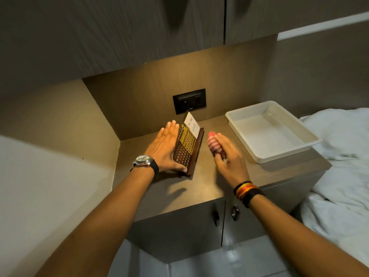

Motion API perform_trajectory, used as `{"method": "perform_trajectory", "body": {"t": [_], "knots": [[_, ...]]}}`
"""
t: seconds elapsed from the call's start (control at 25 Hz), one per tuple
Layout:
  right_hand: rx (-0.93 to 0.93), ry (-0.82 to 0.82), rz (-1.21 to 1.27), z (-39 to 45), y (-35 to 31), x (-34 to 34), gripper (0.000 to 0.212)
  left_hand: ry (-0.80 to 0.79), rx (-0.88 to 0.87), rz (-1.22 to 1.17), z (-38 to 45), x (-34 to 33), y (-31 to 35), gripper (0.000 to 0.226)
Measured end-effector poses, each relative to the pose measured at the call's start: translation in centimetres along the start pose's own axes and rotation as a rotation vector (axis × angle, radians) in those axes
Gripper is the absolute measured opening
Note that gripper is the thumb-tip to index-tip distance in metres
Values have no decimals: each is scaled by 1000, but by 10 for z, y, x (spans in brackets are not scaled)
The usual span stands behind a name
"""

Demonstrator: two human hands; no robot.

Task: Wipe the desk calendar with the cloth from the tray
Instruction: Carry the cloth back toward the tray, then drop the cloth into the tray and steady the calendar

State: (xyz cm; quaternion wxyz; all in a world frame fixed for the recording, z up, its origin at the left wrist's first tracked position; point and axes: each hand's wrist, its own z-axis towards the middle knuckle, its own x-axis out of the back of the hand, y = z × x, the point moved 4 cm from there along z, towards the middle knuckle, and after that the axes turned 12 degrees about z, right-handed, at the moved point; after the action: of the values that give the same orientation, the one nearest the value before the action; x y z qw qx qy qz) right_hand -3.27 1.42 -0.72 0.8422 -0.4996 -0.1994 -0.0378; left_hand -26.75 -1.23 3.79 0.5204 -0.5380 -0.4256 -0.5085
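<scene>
Right now the white tray (271, 145) sits bare on the cabinet top (191, 188). Just left of it, the right hand (227, 158) is closed around the red-and-white striped cloth (213, 142), near but apart from the desk calendar (187, 144). Flat and open, the left hand (165, 148) steadies the calendar's left side. Its print is too small to read.
</scene>
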Motion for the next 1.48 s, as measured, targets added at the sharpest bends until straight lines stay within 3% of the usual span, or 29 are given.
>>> {"method": "perform_trajectory", "body": {"t": [0.16, 0.36, 0.56, 0.72, 0.88, 1.04, 1.2, 1.32, 1.48], "knots": [[-56, 77, -160, 56, 24, 76, 57, 94, -68, 27, 20, 7, 55, 151], [-146, -110, -440, 106, 100, 147, 56, 1, -14, -125, 83, -22, 159, 144], [-140, -351, -578, 121, 154, 152, 51, -72, 132, -317, 121, -55, 223, 128], [-216, -648, -645, 116, 175, 132, 65, -111, 209, -337, 124, -70, 244, 114], [-113, -598, -712, 124, 157, 128, 70, -17, 315, -352, 114, -64, 234, 101], [44, -545, -358, 142, 102, 86, 67, 274, 653, -370, 72, -54, 203, 88], [-108, -626, -65, 167, 73, 7, 67, 490, 1018, -422, 24, -48, 174, 86], [-275, -631, 24, 185, 74, -38, 68, 516, 1231, -509, -3, -55, 154, 89], [-447, -631, 115, 201, 88, -67, 71, 417, 1353, -718, -15, -68, 139, 96]]}}
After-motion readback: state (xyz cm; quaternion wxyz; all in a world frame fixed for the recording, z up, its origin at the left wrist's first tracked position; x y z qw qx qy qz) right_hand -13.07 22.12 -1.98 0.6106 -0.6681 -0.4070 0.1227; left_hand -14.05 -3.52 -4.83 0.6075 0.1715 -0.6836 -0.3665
